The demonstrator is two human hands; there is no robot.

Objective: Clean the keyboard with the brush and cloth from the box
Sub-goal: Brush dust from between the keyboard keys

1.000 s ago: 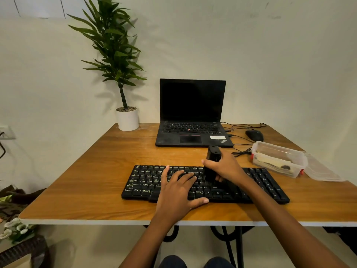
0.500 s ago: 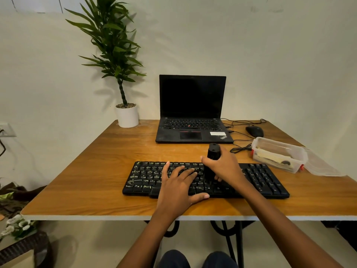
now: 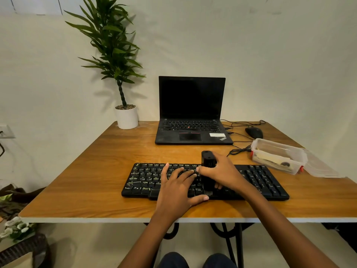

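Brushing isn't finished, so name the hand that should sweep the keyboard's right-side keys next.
Right. The right hand holds the brush, bristles down on the keyboard near its middle, beside those keys. The left hand lies flat on the left-side keys and holds nothing.

Black keyboard [image 3: 144, 178] flat — black brush [image 3: 207, 158] upright on its middle, bristles down; open clear box [image 3: 280, 151] beside, cloth [image 3: 270, 159] inside.

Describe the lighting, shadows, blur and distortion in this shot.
Head view: soft, even light; the plant throws a faint shadow on the wall behind it; the laptop screen is dark, without glare; the wide lens splays the table edges; the keyboard looks sharp.
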